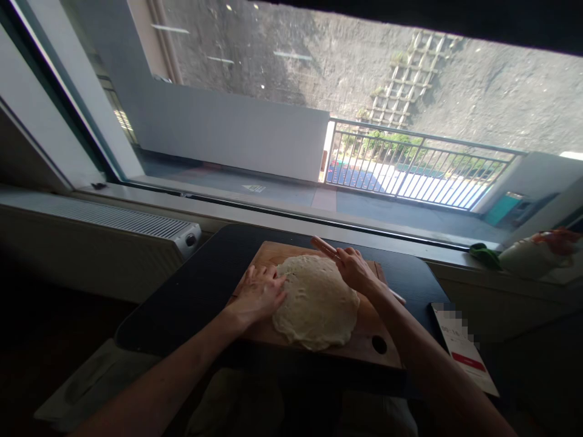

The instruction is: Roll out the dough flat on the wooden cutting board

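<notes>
A wide, roughly round sheet of pale dough (316, 303) lies on a wooden cutting board (380, 364), its surface uneven with small dents. At the dough's left edge rests my left hand (262, 291), palm down, fingers slightly bent and apart, fingertips touching the dough. My right hand (355, 267) is closed around a thin wooden rolling pin (324, 246) over the upper right edge of the dough. The pin slants from upper left to lower right, and its middle is hidden under my hand and forearm.
The board sits on a dark table (182, 303) with rounded corners. At its right edge lies a phone (464, 358). A radiator (150, 224) stands to the left, below a wide window. On the sill at right are a pale pot (523, 261) and a green cloth-like thing (485, 255).
</notes>
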{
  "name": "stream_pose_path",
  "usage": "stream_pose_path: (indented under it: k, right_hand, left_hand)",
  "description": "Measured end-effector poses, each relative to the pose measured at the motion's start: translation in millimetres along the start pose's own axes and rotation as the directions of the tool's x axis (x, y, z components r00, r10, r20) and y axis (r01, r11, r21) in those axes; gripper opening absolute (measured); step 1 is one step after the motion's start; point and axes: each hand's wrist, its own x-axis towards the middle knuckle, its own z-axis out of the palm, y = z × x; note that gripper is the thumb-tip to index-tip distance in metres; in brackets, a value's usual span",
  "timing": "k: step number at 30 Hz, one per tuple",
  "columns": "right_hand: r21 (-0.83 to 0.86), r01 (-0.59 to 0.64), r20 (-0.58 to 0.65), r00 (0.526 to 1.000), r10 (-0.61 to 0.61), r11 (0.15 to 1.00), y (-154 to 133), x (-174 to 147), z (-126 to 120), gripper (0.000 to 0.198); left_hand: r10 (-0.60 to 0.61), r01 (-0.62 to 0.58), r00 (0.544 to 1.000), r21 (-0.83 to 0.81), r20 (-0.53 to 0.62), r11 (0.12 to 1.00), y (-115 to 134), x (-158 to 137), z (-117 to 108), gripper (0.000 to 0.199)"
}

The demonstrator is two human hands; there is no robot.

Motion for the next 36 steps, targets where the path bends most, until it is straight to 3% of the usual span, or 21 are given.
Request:
stream_pose_path:
  k: [18, 29, 36]
  right_hand:
    - [-0.049, -0.004, -0.005, 1.000, 0.004, 0.999, -32.8, -14.5, -0.6, 0.031]
    - [-0.020, 0.059, 0.028, 0.998, -0.058, 0.998, -54.7, -25.7, 7.0, 0.023]
    - [-0.087, 0.091, 0.027, 0.996, -0.089, 0.992, -71.0, -27.9, 2.1, 0.025]
  left_hand:
    - [-0.030, 0.030, 0.999, -0.012, -0.010, 0.999, 2.2, -3.4, 2.1, 0.034]
    - [-0.044, 0.044, 0.999, -0.008, -0.001, 0.999, 3.0, -3.8, 3.4, 0.034]
    - [-0.050, 0.051, 0.999, -0.023, 0.006, 0.998, 5.8, -3.5, -0.5, 0.031]
